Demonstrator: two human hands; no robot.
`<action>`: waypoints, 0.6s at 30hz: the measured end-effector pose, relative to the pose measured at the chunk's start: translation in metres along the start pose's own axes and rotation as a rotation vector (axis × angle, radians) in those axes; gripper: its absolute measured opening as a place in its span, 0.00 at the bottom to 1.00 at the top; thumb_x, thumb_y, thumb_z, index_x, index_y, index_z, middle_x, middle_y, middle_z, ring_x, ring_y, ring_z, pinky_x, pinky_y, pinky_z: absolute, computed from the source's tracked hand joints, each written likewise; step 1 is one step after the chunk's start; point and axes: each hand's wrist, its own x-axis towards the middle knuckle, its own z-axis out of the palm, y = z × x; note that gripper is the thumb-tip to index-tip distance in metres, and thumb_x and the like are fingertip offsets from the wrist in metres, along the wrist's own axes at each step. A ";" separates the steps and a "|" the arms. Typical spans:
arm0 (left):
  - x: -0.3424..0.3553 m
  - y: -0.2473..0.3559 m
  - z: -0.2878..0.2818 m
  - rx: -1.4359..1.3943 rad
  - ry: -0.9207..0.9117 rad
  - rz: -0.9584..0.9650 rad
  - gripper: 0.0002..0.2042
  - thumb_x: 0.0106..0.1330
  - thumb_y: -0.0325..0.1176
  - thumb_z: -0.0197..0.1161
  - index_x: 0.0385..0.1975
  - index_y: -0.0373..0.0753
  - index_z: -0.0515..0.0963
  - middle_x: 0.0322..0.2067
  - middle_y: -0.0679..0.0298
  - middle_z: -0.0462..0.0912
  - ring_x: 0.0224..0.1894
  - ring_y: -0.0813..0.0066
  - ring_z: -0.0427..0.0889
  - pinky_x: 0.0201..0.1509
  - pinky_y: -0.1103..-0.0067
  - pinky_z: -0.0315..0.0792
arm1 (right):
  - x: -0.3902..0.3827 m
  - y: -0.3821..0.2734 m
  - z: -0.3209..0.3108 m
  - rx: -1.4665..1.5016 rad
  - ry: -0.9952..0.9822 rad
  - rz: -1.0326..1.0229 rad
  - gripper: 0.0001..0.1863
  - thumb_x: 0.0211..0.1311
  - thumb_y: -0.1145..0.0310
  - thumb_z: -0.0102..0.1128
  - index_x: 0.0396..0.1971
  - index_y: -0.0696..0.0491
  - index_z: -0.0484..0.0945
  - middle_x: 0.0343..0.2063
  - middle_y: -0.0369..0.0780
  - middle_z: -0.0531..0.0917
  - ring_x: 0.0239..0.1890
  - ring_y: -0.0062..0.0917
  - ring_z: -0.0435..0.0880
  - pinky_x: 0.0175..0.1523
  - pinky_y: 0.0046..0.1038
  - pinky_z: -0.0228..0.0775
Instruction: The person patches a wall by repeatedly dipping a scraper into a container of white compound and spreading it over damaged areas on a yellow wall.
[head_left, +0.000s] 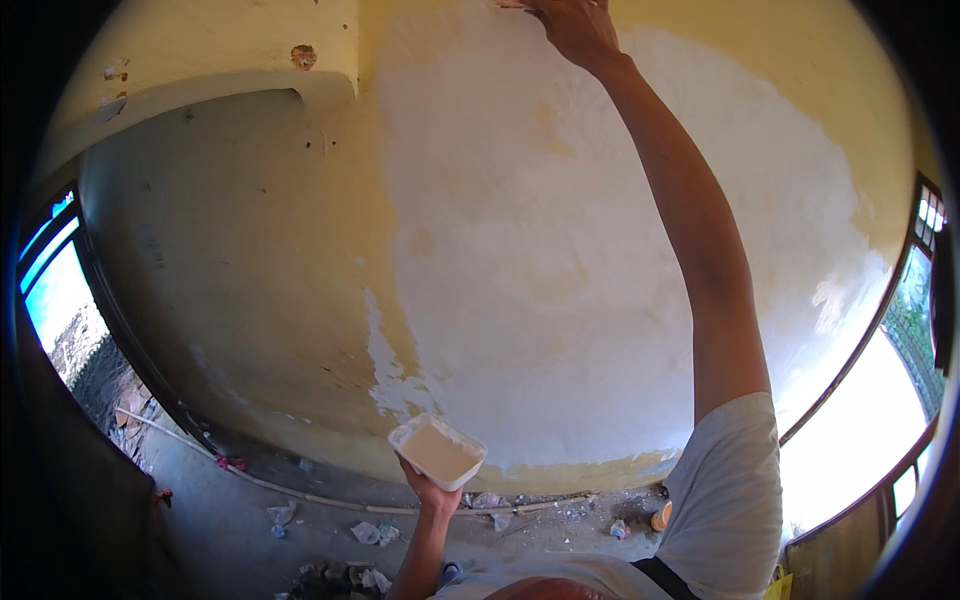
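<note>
My left hand (434, 494) is closed round a white rectangular plastic tub (480, 447), low in front of me. Inside lies a smooth, cream-coloured paste (440, 453). High up at the top edge of the view, my right hand (578, 28) grips a thin, flat, pinkish piece (511, 4) against the wall. The frame cuts off most of that piece, so its kind cannot be made out. Below my raised arm, a broad whitish coat (540, 250) covers much of the yellow wall (375, 190), with faint yellow patches showing through.
A long pole (300, 493) lies on the floor along the wall's foot. Crumpled plastic bags (375, 533) and scraps are scattered there. An orange container (661, 517) stands near my right side. Bright openings flank the room, a window (60, 270) at left and a doorway (850, 430) at right.
</note>
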 end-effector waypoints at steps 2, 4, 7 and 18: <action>0.002 0.001 -0.005 -0.022 0.006 0.039 0.34 0.72 0.70 0.46 0.69 0.55 0.69 0.63 0.70 0.76 0.65 0.62 0.75 0.69 0.55 0.71 | -0.016 -0.017 0.012 -0.148 -0.062 -0.020 0.16 0.68 0.69 0.58 0.53 0.42 0.84 0.44 0.33 0.87 0.48 0.28 0.83 0.54 0.44 0.67; 0.000 -0.004 -0.005 -0.044 0.025 0.030 0.34 0.72 0.69 0.47 0.69 0.55 0.69 0.62 0.69 0.76 0.65 0.61 0.76 0.68 0.54 0.71 | -0.053 -0.030 0.032 -0.213 -0.107 -0.064 0.18 0.68 0.69 0.59 0.57 0.42 0.82 0.45 0.32 0.85 0.50 0.26 0.82 0.55 0.46 0.66; -0.005 -0.005 -0.004 -0.039 0.071 0.032 0.33 0.72 0.69 0.46 0.69 0.55 0.69 0.62 0.69 0.76 0.65 0.62 0.76 0.68 0.54 0.71 | -0.139 -0.064 0.055 -0.106 -0.086 -0.154 0.23 0.64 0.71 0.59 0.60 0.47 0.79 0.46 0.35 0.83 0.52 0.26 0.80 0.56 0.47 0.66; -0.029 -0.028 -0.001 -0.019 0.077 0.027 0.34 0.73 0.70 0.43 0.69 0.53 0.69 0.62 0.69 0.77 0.63 0.62 0.78 0.67 0.54 0.73 | -0.394 -0.227 -0.052 0.586 -0.421 0.337 0.09 0.65 0.75 0.61 0.44 0.53 0.80 0.31 0.40 0.84 0.38 0.32 0.84 0.49 0.42 0.68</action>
